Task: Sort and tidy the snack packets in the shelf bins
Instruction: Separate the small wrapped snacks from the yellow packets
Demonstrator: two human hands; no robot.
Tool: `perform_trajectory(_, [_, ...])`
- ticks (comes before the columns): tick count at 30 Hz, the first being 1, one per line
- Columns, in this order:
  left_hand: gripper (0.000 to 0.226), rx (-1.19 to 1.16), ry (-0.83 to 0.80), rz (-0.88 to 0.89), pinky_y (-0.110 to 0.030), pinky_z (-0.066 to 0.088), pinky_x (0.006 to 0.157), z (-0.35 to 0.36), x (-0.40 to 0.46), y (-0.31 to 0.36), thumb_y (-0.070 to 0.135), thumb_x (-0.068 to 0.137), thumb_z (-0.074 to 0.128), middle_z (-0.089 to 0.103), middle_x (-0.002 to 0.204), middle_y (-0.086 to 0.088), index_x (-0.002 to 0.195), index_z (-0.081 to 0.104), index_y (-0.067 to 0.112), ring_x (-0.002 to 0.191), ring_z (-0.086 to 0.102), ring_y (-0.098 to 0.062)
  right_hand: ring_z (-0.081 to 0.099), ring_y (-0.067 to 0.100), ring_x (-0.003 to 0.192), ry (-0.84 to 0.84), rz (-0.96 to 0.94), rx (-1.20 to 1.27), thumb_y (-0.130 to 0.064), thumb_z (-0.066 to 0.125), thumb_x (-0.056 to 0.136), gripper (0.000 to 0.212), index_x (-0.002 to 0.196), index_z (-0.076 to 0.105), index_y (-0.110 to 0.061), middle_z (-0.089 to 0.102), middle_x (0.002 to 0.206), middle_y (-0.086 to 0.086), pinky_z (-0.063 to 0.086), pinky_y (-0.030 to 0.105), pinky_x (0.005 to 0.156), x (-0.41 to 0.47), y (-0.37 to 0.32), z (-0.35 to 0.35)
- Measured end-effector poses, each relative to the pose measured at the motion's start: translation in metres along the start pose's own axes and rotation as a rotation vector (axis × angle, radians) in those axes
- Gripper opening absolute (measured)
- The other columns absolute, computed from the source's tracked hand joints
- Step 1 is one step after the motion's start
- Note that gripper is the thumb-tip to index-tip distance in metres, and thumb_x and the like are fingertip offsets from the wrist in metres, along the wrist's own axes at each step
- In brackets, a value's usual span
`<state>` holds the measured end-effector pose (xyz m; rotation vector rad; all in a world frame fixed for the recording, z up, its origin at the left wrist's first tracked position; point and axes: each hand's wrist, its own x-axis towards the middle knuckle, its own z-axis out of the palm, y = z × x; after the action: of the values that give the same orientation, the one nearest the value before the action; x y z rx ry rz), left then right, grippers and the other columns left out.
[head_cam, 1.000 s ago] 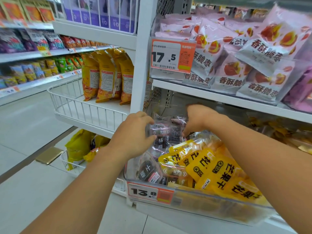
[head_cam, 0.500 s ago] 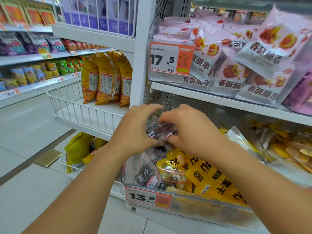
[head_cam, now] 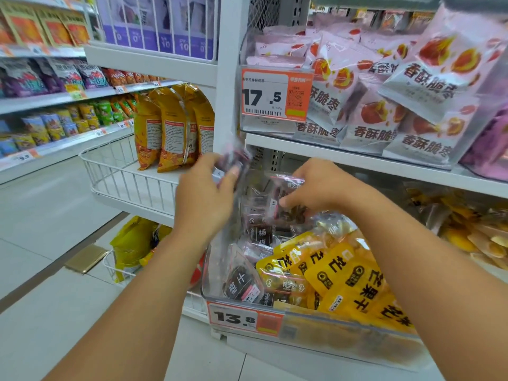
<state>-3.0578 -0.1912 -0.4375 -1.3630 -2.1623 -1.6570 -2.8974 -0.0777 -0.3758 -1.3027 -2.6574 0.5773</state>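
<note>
Head view, snack aisle. The left hand (head_cam: 204,198) is raised above the clear bin (head_cam: 343,336) and pinches a dark packet (head_cam: 233,163) between thumb and fingers; the packet is blurred, tilted, and sits at the hand's 1 o'clock, in front of the white shelf post (head_cam: 229,78). The right hand (head_cam: 320,188), at 3 o'clock from the left hand and apart from it, curls its fingers onto a second dark packet (head_cam: 286,199) that lies on top of the dark heap at the back of the bin.

Inside the bin, further dark packets (head_cam: 257,235) fill the rear and left part, one of them (head_cam: 242,283) leaning against the front left corner. Yellow packets (head_cam: 343,276) lie at 5 o'clock from the right hand, filling the front right part and touching the dark ones. An orange price tag (head_cam: 244,320) reading 13.8 is fixed to the bin's front wall.

On the shelf above, at 12 o'clock from the right hand, pink packets (head_cam: 379,100) are piled in another bin behind a 17.5 price tag (head_cam: 276,94). At 10 o'clock from the left hand a white wire basket (head_cam: 121,180) holds upright orange bags (head_cam: 173,127) (three can be counted). Below it, at 7 o'clock, a lower basket carries yellow-green bags (head_cam: 132,243). The floor (head_cam: 41,312) is pale tile.
</note>
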Motion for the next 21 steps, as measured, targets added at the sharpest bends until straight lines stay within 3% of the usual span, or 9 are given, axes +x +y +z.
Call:
perform_trajectory(2, [0.015,-0.099,0.013,-0.032,-0.025,0.043,0.071,-0.006,0.005,-0.004,0.036,0.098,0.061,0.063,0.096,0.013,0.110,0.060,0.027,0.087,0.058,-0.008,0.073,0.021,0.064,-0.133,0.014,0.088,-0.028,0.086,0.077,0.035,0.097,0.066,-0.007,0.069,0.078,0.006,0.057,0.031,0.059,0.000,-0.008,0.010])
perform_trajectory(4, [0.013,-0.095,-0.150,-0.015,-0.018,0.042,0.068,-0.006,0.000,-0.008,0.036,0.098,0.060,0.061,0.095,0.015,0.108,0.056,0.030,0.086,0.058,-0.004,0.069,0.022,0.072,-0.194,0.005,-0.045,-0.030,0.085,0.078,0.039,0.107,0.064,-0.014,0.063,0.087,0.002,0.052,0.029,0.064,0.005,-0.014,0.027])
perform_trajectory(6, [0.013,-0.062,-0.261,0.034,-0.026,0.042,0.072,-0.004,-0.008,-0.014,0.036,0.098,0.059,0.062,0.099,0.011,0.108,0.053,0.030,0.091,0.059,-0.010,0.065,0.023,0.085,-0.131,0.016,-0.138,-0.033,0.082,0.080,0.052,0.119,0.065,-0.004,0.064,0.102,0.005,0.052,0.030,0.069,0.011,-0.019,0.038])
perform_trajectory(9, [0.020,-0.142,-0.221,0.003,-0.029,0.043,0.082,-0.006,-0.009,-0.018,0.037,0.101,0.054,0.063,0.110,0.012,0.119,0.053,0.028,0.102,0.058,-0.009,0.065,0.031,0.104,0.093,0.034,-0.021,-0.030,0.080,0.084,0.046,0.117,0.068,0.001,0.067,0.119,0.017,0.055,0.040,0.087,0.023,-0.020,0.044])
perform_trajectory(11, [0.026,-0.195,-0.197,-0.046,-0.026,0.043,0.084,-0.008,-0.011,-0.020,0.037,0.102,0.051,0.063,0.115,0.012,0.126,0.051,0.026,0.106,0.058,-0.007,0.064,0.032,0.102,0.197,0.027,0.104,-0.026,0.079,0.085,0.043,0.117,0.065,0.001,0.066,0.119,0.018,0.054,0.037,0.081,0.026,-0.022,0.049])
perform_trajectory(15, [0.025,-0.190,-0.240,-0.023,-0.013,0.041,0.085,-0.005,-0.015,-0.021,0.035,0.104,0.045,0.059,0.119,0.011,0.128,0.045,0.026,0.111,0.055,-0.005,0.059,0.028,0.082,0.014,0.035,-0.088,-0.038,0.074,0.088,0.034,0.085,0.059,-0.008,0.061,0.086,0.009,0.042,0.031,0.064,0.026,-0.019,0.074])
perform_trajectory(18, [0.027,-0.218,-0.328,-0.014,-0.027,0.041,0.099,-0.003,-0.013,-0.018,0.036,0.106,0.039,0.054,0.125,0.009,0.131,0.040,0.027,0.119,0.052,-0.009,0.060,0.028,0.089,-0.159,0.000,-0.241,-0.047,0.067,0.091,0.045,0.101,0.062,-0.004,0.065,0.099,0.012,0.049,0.034,0.074,0.025,-0.020,0.082])
perform_trajectory(21, [0.027,-0.222,-0.410,-0.030,-0.031,0.041,0.098,-0.001,-0.015,-0.013,0.036,0.106,0.039,0.052,0.118,0.012,0.130,0.038,0.026,0.117,0.052,-0.011,0.066,0.027,0.094,-0.315,-0.040,-0.216,-0.044,0.076,0.084,0.048,0.108,0.064,-0.004,0.070,0.106,0.011,0.055,0.037,0.086,0.021,-0.026,0.069])
